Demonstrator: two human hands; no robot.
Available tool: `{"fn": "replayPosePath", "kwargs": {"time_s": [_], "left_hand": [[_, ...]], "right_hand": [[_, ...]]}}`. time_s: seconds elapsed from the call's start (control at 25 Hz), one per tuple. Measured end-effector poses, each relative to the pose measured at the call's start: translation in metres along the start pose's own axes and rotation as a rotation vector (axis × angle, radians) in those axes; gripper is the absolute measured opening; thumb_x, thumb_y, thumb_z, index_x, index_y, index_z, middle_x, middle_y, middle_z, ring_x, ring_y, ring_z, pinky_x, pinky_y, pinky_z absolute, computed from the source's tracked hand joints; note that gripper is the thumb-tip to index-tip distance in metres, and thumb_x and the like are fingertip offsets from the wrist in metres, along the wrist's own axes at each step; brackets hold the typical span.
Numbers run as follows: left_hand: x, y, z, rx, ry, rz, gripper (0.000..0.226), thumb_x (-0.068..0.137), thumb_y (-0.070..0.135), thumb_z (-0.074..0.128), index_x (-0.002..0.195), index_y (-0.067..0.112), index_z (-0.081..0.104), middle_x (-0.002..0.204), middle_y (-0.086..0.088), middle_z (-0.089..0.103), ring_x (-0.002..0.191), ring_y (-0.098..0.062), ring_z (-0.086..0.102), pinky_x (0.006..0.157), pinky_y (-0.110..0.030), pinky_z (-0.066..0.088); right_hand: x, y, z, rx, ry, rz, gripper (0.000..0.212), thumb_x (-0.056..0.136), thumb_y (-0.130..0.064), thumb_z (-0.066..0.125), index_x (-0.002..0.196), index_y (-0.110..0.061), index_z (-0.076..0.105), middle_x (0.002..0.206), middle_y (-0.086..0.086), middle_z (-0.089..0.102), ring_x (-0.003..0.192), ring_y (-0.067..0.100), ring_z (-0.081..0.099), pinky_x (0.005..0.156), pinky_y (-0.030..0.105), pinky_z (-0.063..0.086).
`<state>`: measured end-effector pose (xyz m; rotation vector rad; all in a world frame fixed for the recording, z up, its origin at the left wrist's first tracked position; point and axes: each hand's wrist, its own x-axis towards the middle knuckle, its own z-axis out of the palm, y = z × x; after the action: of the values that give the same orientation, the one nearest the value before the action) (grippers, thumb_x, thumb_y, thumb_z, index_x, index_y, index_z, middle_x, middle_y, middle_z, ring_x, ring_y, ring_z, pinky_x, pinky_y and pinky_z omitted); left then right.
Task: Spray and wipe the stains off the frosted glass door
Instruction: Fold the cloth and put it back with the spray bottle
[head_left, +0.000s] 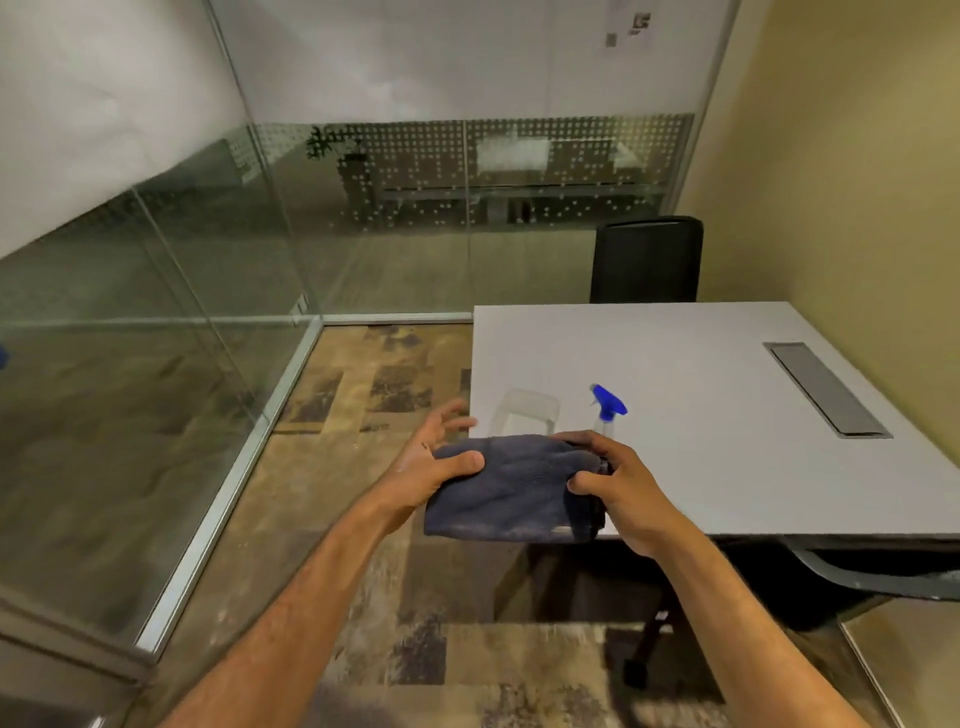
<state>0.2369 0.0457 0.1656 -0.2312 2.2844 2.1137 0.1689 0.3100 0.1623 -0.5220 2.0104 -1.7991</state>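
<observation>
Head view: both hands hold a folded dark blue microfibre cloth (511, 488) at the worktop (701, 457) edge. Left hand (434, 465) thumb pinches its left end, fingers spread; right hand (621, 488) grips its right end. Spray bottle w/ blue trigger (608, 408) stands on worktop just behind cloth. Frosted glass door (156, 270) to the left.

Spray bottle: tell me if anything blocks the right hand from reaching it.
Nothing visible does. The spray bottle stands on the table just beyond the right hand, which holds the cloth together with the left hand.
</observation>
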Motion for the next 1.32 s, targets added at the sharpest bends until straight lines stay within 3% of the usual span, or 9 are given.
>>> {"fn": "replayPosePath", "kwargs": {"time_s": [0.16, 0.28, 0.4, 0.6, 0.76, 0.96, 1.08, 1.2, 1.32], "left_hand": [[0.062, 0.002, -0.022, 0.197, -0.299, -0.126, 0.091, 0.072, 0.018, 0.094, 0.149, 0.038, 0.048, 0.132, -0.001, 0.065, 0.106, -0.010, 0.076, 0.088, -0.025, 0.062], [0.106, -0.001, -0.033, 0.455, -0.379, -0.139, 0.073, 0.079, 0.011, 0.090, 0.141, 0.032, 0.057, 0.129, 0.002, 0.066, 0.109, -0.010, 0.071, 0.089, -0.025, 0.062], [0.150, -0.009, -0.038, 0.484, -0.317, -0.117, 0.044, 0.081, 0.006, 0.081, 0.119, 0.023, 0.067, 0.116, -0.005, 0.071, 0.104, -0.021, 0.070, 0.091, -0.040, 0.061], [0.227, -0.035, -0.037, 0.332, -0.187, -0.195, 0.039, 0.084, 0.004, 0.074, 0.117, 0.020, 0.061, 0.113, -0.016, 0.069, 0.095, -0.020, 0.068, 0.079, -0.035, 0.059], [0.283, -0.056, -0.021, 0.279, 0.021, -0.192, 0.039, 0.091, 0.001, 0.070, 0.125, 0.017, 0.059, 0.118, -0.004, 0.069, 0.109, -0.018, 0.067, 0.081, -0.020, 0.054], [0.344, -0.072, -0.011, 0.301, 0.137, -0.198, 0.038, 0.089, 0.000, 0.074, 0.119, 0.018, 0.060, 0.112, 0.000, 0.069, 0.105, -0.015, 0.067, 0.086, -0.023, 0.056], [0.372, -0.086, -0.008, 0.323, 0.175, -0.246, 0.040, 0.090, 0.000, 0.070, 0.127, 0.013, 0.063, 0.118, -0.006, 0.071, 0.111, -0.025, 0.068, 0.097, -0.040, 0.058], [0.403, -0.108, -0.007, 0.365, 0.111, -0.321, 0.048, 0.097, 0.004, 0.063, 0.143, 0.013, 0.056, 0.134, -0.006, 0.066, 0.127, -0.027, 0.062, 0.108, -0.041, 0.052], [0.432, -0.137, -0.008, 0.344, 0.021, -0.468, 0.052, 0.107, 0.010, 0.043, 0.158, 0.017, 0.046, 0.159, -0.004, 0.049, 0.148, -0.022, 0.045, 0.126, -0.041, 0.035]], "right_hand": [[0.050, 0.009, -0.008, -0.021, 0.100, 0.038, 0.045, 0.080, -0.019, 0.063, 0.124, -0.029, 0.069, 0.117, -0.007, 0.075, 0.111, 0.016, 0.071, 0.093, 0.032, 0.061], [0.082, 0.023, -0.015, -0.055, 0.183, 0.058, 0.040, 0.087, -0.016, 0.067, 0.126, -0.028, 0.068, 0.114, -0.009, 0.076, 0.109, 0.015, 0.072, 0.093, 0.030, 0.061], [0.109, 0.036, -0.024, -0.077, 0.238, 0.119, 0.042, 0.092, -0.007, 0.066, 0.120, -0.038, 0.070, 0.109, -0.018, 0.075, 0.108, 0.013, 0.070, 0.085, 0.025, 0.062], [0.178, 0.051, -0.047, -0.170, 0.327, 0.134, 0.050, 0.091, -0.020, 0.074, 0.134, -0.038, 0.055, 0.123, -0.019, 0.064, 0.108, 0.001, 0.066, 0.077, 0.011, 0.055], [0.236, 0.068, -0.059, -0.344, 0.365, 0.183, 0.053, 0.088, -0.025, 0.074, 0.138, -0.026, 0.054, 0.126, -0.008, 0.062, 0.113, 0.010, 0.059, 0.083, 0.012, 0.044], [0.288, 0.089, -0.071, -0.349, 0.250, 0.229, 0.071, 0.087, -0.004, 0.064, 0.152, -0.019, 0.038, 0.144, -0.008, 0.047, 0.125, 0.009, 0.049, 0.100, 0.022, 0.041], [0.311, 0.097, -0.069, -0.293, 0.323, 0.273, 0.075, 0.086, 0.003, 0.060, 0.152, -0.020, 0.032, 0.137, -0.010, 0.044, 0.117, 0.009, 0.052, 0.097, 0.026, 0.046], [0.329, 0.113, -0.063, -0.174, 0.450, 0.347, 0.061, 0.085, -0.002, 0.068, 0.132, -0.029, 0.039, 0.116, -0.009, 0.061, 0.090, 0.019, 0.068, 0.075, 0.030, 0.058], [0.344, 0.134, -0.058, -0.177, 0.559, 0.385, 0.046, 0.084, -0.010, 0.072, 0.115, -0.028, 0.044, 0.103, -0.017, 0.063, 0.078, 0.014, 0.068, 0.064, 0.024, 0.053]]}}
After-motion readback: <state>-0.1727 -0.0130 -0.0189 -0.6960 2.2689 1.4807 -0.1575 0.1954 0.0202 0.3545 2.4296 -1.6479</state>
